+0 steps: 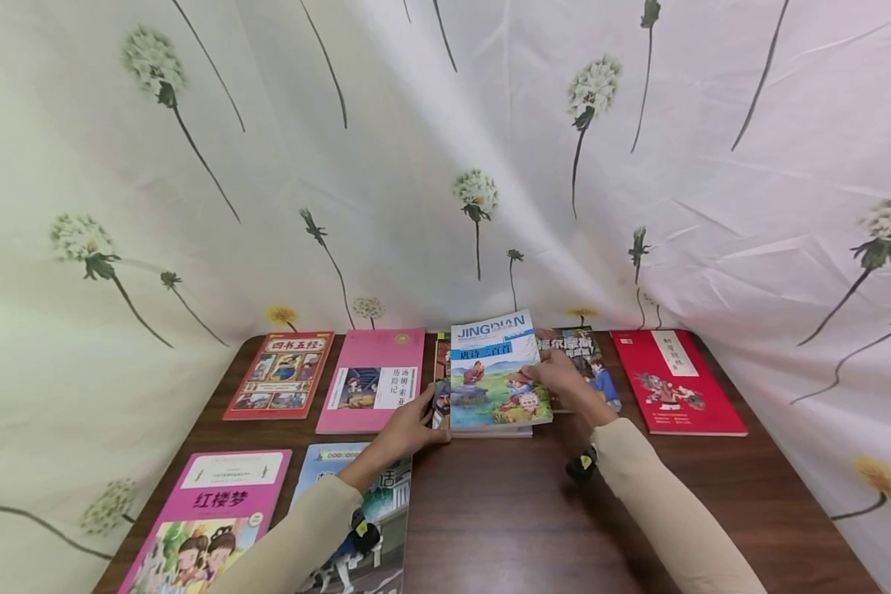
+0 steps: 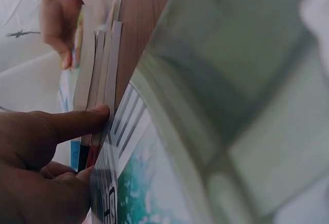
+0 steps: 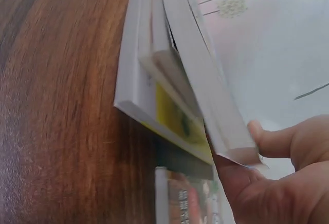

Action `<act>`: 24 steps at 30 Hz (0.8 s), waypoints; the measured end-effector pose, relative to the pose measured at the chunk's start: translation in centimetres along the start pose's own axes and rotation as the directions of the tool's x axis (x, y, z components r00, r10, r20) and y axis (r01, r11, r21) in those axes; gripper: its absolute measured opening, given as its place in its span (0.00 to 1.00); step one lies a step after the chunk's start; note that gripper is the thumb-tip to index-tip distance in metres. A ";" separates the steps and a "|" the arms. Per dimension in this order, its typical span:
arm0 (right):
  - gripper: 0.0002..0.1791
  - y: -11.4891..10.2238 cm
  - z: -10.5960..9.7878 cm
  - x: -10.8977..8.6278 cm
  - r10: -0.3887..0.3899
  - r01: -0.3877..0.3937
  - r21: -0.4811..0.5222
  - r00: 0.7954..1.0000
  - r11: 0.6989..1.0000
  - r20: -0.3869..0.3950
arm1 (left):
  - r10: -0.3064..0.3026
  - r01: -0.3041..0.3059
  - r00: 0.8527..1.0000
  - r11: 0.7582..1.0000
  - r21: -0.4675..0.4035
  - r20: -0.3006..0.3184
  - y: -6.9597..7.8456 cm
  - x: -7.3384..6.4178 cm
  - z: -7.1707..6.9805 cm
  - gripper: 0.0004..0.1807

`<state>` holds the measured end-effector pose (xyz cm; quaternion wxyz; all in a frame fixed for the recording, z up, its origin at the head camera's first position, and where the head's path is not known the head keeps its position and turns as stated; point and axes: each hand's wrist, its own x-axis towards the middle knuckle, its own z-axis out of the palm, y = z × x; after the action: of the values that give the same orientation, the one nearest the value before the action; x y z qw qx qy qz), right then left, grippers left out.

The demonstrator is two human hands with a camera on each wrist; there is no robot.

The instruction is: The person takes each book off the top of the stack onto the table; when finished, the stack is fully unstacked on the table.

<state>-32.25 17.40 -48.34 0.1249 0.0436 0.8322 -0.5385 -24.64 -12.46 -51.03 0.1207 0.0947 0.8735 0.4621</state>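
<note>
In the head view a stack of books stands at the back middle, topped by a book with a white and blue cover (image 1: 493, 371) marked JINGDIAN. My right hand (image 1: 560, 375) pinches that top book at its right edge. In the right wrist view, the thumb and fingers (image 3: 237, 178) grip the book's corner, and it tilts up from the lower books (image 3: 136, 80). My left hand (image 1: 413, 425) holds the left front corner of the stack. One digit lies across the front page edges (image 2: 105, 80) in the left wrist view, and the other fingers are bent beside the stack.
A dark book (image 1: 582, 363) lies right of the stack, and a red book (image 1: 679, 384) farther right. To the left lie a pink book (image 1: 374, 351) and a red-orange book (image 1: 280, 375). Nearer are a magenta book (image 1: 263, 470) and a blue-grey book (image 1: 389, 544). Behind the wooden table (image 1: 483, 511) hangs a dandelion-print cloth (image 1: 416, 165).
</note>
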 end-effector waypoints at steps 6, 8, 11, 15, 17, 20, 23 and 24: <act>0.23 -0.9 -0.8 -1.4 -0.037 0.037 0.012 0.999 0.999 -0.020 | 0.006 -0.006 1.000 1.000 -0.019 0.013 -0.1 0.0 -0.1 0.56; 0.23 -1.2 -1.1 -1.8 -0.050 0.051 0.035 0.999 0.998 -0.016 | 0.007 -0.007 1.000 1.000 -0.017 0.012 0.0 0.0 -0.1 0.56; 0.23 -1.5 -1.3 -2.6 -0.032 0.032 0.063 0.999 0.997 -0.006 | -0.006 0.006 1.000 1.000 -0.015 0.008 0.0 0.1 -0.1 0.56; 0.26 -1.7 -1.7 -3.8 -0.007 0.004 0.116 1.000 0.993 0.023 | -0.011 0.011 1.000 1.000 -0.005 0.001 -0.1 0.2 -0.1 0.57; 0.26 -1.7 -1.9 -4.4 -0.001 -0.004 0.155 0.999 0.988 0.034 | -0.004 0.004 1.000 1.000 -0.003 0.000 -0.1 0.2 -0.1 0.57; 0.26 -1.7 -2.3 -5.3 -0.004 -0.007 0.212 0.999 0.977 0.051 | 0.001 -0.001 1.000 1.000 -0.007 0.004 -0.1 0.2 -0.1 0.57; 0.27 -1.6 -2.7 -6.2 -0.010 -0.010 0.248 0.997 0.969 0.080 | 0.000 0.000 1.000 1.000 -0.012 0.011 -0.1 0.2 -0.1 0.57; 0.27 -1.6 -2.8 -6.5 -0.012 -0.011 0.259 0.996 0.966 0.087 | 0.000 0.000 1.000 1.000 -0.012 0.013 -0.1 0.1 -0.1 0.57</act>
<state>-26.72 19.68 -44.15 0.1545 0.0355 0.7482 -0.6442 -24.82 -12.57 -51.03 0.1270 0.0969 0.8699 0.4666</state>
